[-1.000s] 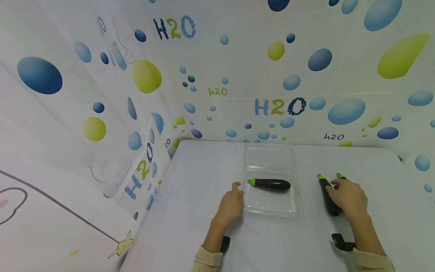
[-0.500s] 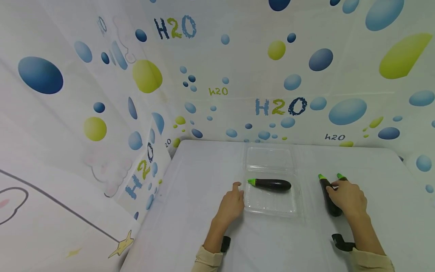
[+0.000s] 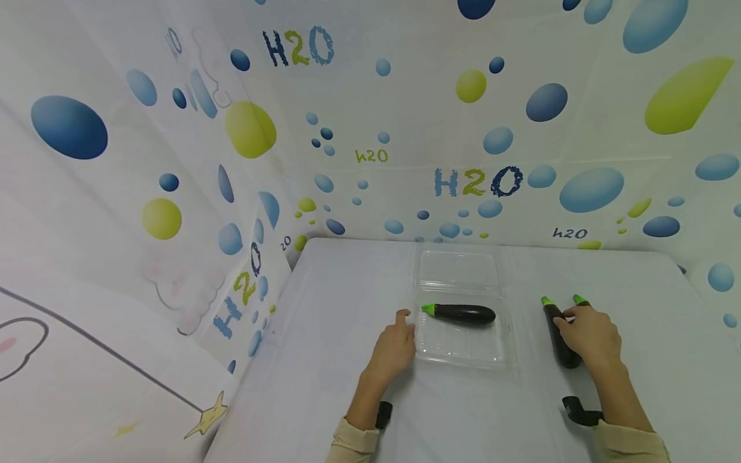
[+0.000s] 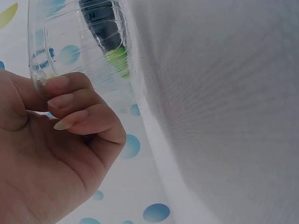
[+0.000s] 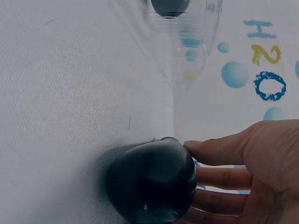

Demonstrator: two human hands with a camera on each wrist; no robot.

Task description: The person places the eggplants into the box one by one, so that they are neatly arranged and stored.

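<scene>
My left hand (image 3: 393, 350) pinches the left rim of a clear plastic container (image 3: 460, 350) between thumb and fingers, as the left wrist view shows. The container lies unfolded on the table, lid part towards the back. Inside it rests an eggplant (image 3: 466, 314), dark with a green stem end pointing left. To the right, my right hand (image 3: 593, 334) grips a second eggplant (image 3: 560, 341) with thumb and fingers; its rounded end (image 5: 149, 182) faces the right wrist camera. Beneath that hand lies a third eggplant (image 3: 581, 299), mostly hidden, only its green tip showing.
A white cloth covers the table (image 3: 336, 289). Behind and to the left hangs a printed curtain (image 3: 370, 96) with blue and green dots. Dark wrist camera mounts (image 3: 581, 413) jut inward from both wrists.
My right hand and wrist have shifted very slightly to the left. The left hand, the container and the eggplants look the same as before.
</scene>
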